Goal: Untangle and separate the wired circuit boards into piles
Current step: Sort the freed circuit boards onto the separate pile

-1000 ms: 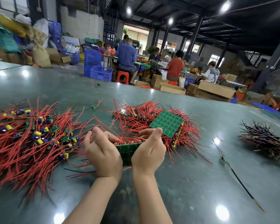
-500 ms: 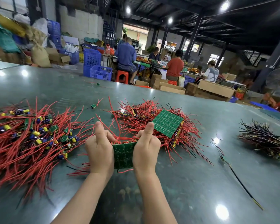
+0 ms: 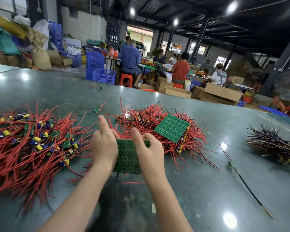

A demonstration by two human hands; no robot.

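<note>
The green table [image 3: 199, 190] carries three heaps: a wide spread of red-wired small boards [image 3: 28, 144] on my left, a red tangle [image 3: 149, 121] straight ahead with a flat panel [image 3: 172, 127] lying on top of it, and a dark-wired bundle [image 3: 274, 144] far off to the right. Between my hands, near me and just in front of the middle tangle, I hold a green board panel [image 3: 128, 156] by its side edges. My left hand [image 3: 104, 148] grips the left edge with the index finger raised free; my right hand [image 3: 149, 149] pinches the right edge, thumb lifted. The panel's bare solder side faces me, tilted up, its long axis running from near to far, and its red leads [image 3: 124, 135] trail off the far edge toward the tangle. I judge the main risk there: if those leads are snagged in the heap, pulling back could drag the whole heap along, or flex the panel until it snaps. With two digits off it, my grip could also slip.
</note>
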